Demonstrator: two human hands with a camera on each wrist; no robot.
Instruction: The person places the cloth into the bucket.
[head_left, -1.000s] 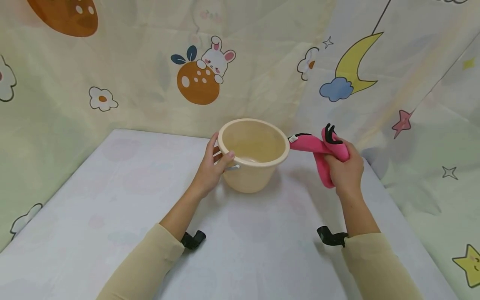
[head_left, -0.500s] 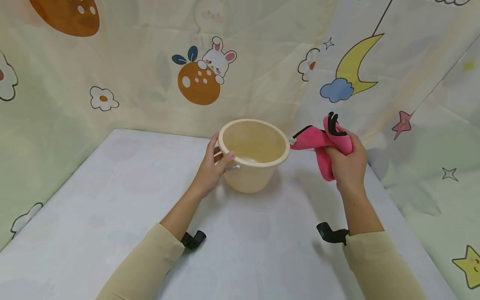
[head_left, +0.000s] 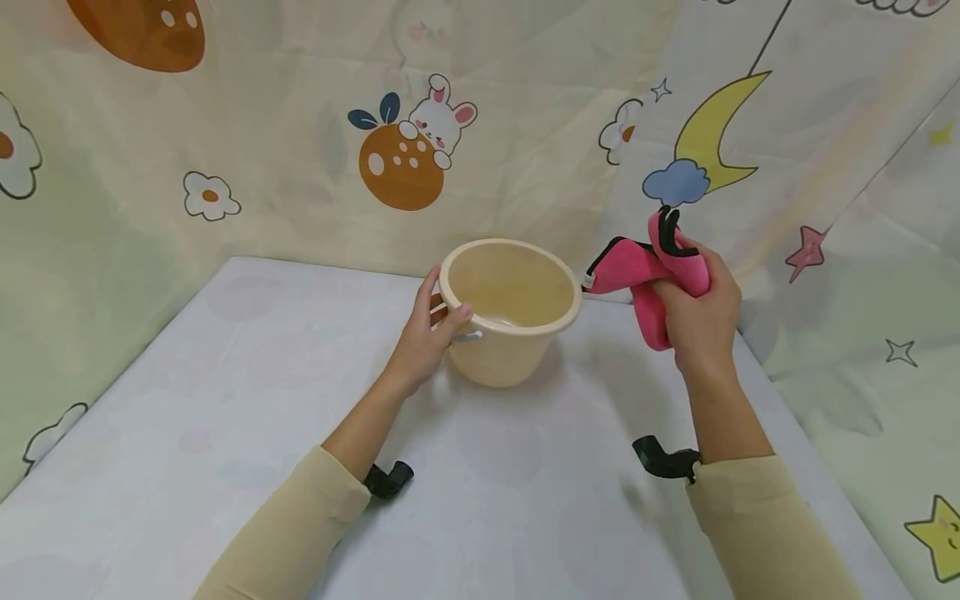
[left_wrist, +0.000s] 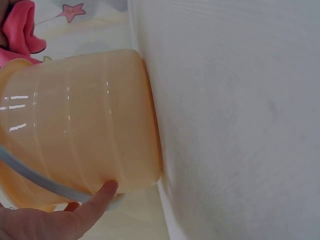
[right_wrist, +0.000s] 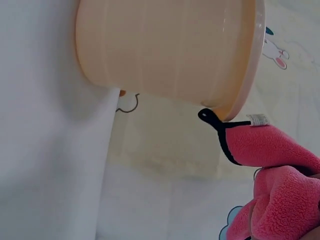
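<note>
A cream plastic bucket [head_left: 501, 354] stands upright on the white-covered table, its inside showing no contents. My left hand [head_left: 422, 340] grips the bucket's left rim, thumb over the front edge and fingers round the outside. The grey bucket handle [left_wrist: 47, 182] hangs by that hand in the left wrist view. To the right of the bucket, my right hand [head_left: 703, 312] holds a bunched pink cloth [head_left: 626, 268] with black edging up in the air. One corner of the cloth, with a black loop [right_wrist: 209, 118] and a white tag, reaches close to the bucket's rim.
The table [head_left: 300, 400] carries a white cloth and meets a printed curtain [head_left: 285, 125] behind and at both sides. A black wrist mount [head_left: 388, 481] sticks out below the left wrist, another black mount [head_left: 663, 458] below the right.
My right hand has risen slightly and shifted a little right with the pink cloth, whose left end now hangs more folded. The left hand and bucket stay in place.
</note>
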